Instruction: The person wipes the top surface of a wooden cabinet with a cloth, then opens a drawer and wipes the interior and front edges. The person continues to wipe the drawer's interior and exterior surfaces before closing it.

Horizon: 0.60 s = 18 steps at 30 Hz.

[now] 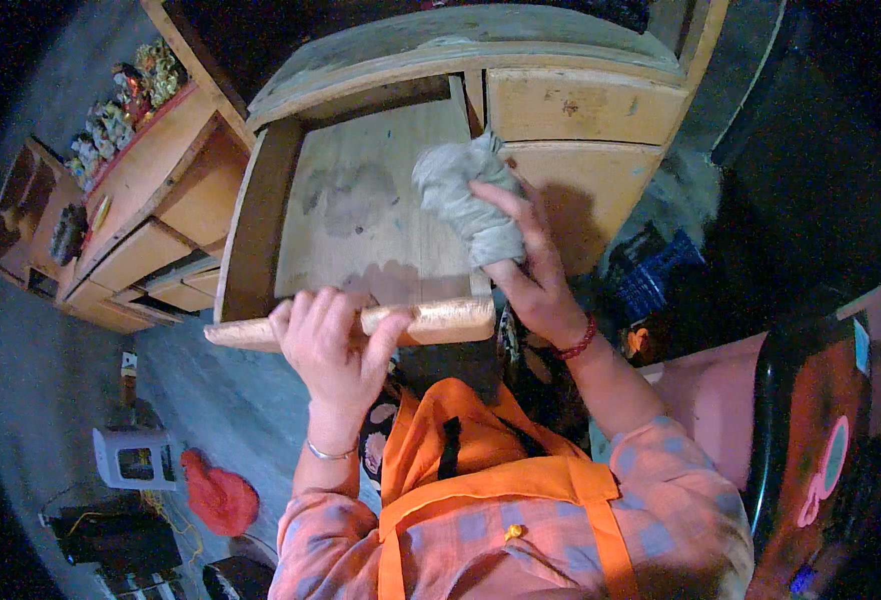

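Note:
A wooden drawer (pixel 373 210) is pulled out of a wooden cabinet in front of me, with dark stains on its bare bottom board. My left hand (pixel 331 334) grips the top of the drawer's front panel (pixel 448 319), fingers over the inner side and thumb along the edge. In my right hand (pixel 534 255) is a crumpled pale grey cloth (pixel 459 187), bunched over the drawer's right side wall. The cloth hides part of that wall. Shadow from the left hand falls on the drawer's bottom.
A shut drawer (pixel 583 105) and a cabinet panel (pixel 583 195) lie to the right. Farther left, figurines (pixel 110 127) line another wooden cabinet (pixel 162 187). On the floor are a red cloth (pixel 219 491) and a white plastic stool (pixel 136 457). A blue bag (pixel 662 274) lies at right.

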Each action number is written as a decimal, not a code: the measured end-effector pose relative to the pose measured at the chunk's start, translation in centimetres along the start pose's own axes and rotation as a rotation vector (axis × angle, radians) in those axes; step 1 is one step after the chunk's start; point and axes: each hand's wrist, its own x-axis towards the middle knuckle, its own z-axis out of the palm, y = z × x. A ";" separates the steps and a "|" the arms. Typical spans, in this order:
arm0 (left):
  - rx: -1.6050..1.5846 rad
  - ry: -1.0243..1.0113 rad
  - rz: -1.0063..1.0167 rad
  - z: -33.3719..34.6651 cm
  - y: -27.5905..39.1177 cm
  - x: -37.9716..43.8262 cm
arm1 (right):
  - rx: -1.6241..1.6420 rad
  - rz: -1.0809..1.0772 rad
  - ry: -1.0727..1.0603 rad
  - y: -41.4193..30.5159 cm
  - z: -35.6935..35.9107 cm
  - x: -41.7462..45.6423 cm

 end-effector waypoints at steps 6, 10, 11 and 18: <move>0.068 0.104 0.011 1.6 -0.4 -0.8 | -0.193 -0.022 0.005 6.3 0.5 6.4; 0.082 0.102 0.013 1.6 -0.4 -1.0 | -0.234 -0.100 0.053 10.9 0.6 12.6; 0.089 0.099 0.017 1.4 -0.4 -1.0 | -0.293 -0.079 0.059 11.3 0.8 13.0; 0.078 0.173 0.020 1.8 -0.6 -0.9 | 0.517 0.387 0.234 10.9 0.9 8.6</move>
